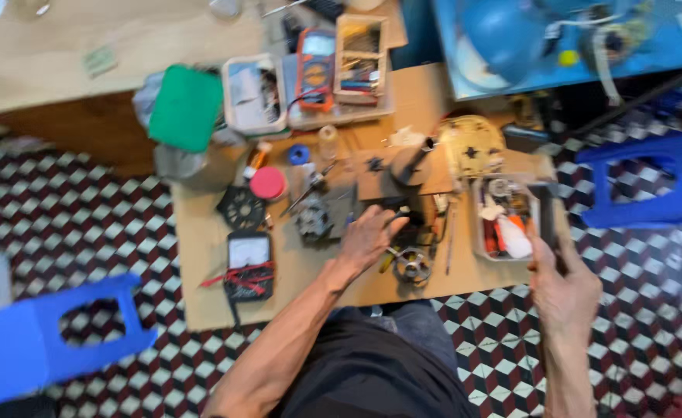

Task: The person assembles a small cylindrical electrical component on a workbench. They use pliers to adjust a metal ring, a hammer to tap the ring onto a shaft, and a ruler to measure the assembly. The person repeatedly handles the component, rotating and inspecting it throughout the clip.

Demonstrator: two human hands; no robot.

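Observation:
My left hand [368,238] reaches down onto a cardboard sheet [201,255] on the floor, fingers spread over small dark parts beside a round metal rotor piece [412,265]. Whether it grips anything is blurred. My right hand [561,286] is raised at the right and closed around a dark, flat, upright tool or part [546,213] next to a small clear tray of bits [503,220]. A grey cylindrical motor part [409,164] stands just beyond my left hand.
An analog meter with red leads [249,265], a black fan grille [242,207], a pink lid [268,183], a green-lidded box [186,107], parts trays [254,93] and an orange multimeter [315,70] crowd the cardboard. Blue plastic stools [54,333] [651,182] stand on the checkered floor.

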